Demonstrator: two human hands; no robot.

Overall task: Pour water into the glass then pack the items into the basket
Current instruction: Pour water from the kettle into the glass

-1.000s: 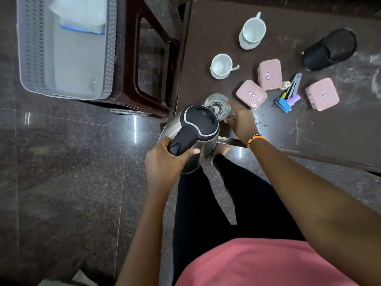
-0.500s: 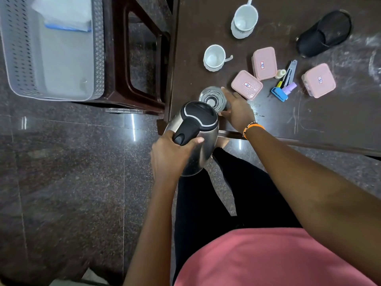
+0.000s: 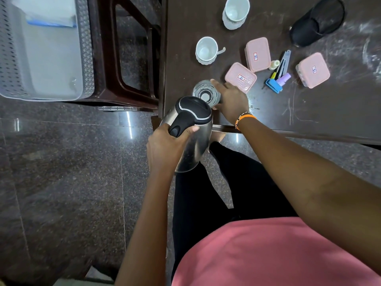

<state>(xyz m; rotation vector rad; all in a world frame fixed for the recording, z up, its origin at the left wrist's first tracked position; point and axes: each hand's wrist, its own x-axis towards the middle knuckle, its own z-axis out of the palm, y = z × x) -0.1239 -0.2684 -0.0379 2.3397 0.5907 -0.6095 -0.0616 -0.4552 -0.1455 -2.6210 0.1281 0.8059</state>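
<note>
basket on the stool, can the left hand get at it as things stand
Probably not yet. The left hand is wrapped around the kettle handle, tipped toward the glass. The basket sits open on the stool to its left, nothing blocking the way.

A person in a pink top tilts a steel kettle [image 3: 191, 133] toward a clear glass [image 3: 205, 92] at the near edge of a dark surface [image 3: 329, 112], the left hand [image 3: 165, 145] wrapped around the black handle, the right hand [image 3: 232, 100] steadying the glass. Two white cups [image 3: 206, 50], three pink lidded boxes [image 3: 257, 53] and small stationery lie beyond; a grey basket [image 3: 84, 48] rests on a stool at left.
</note>
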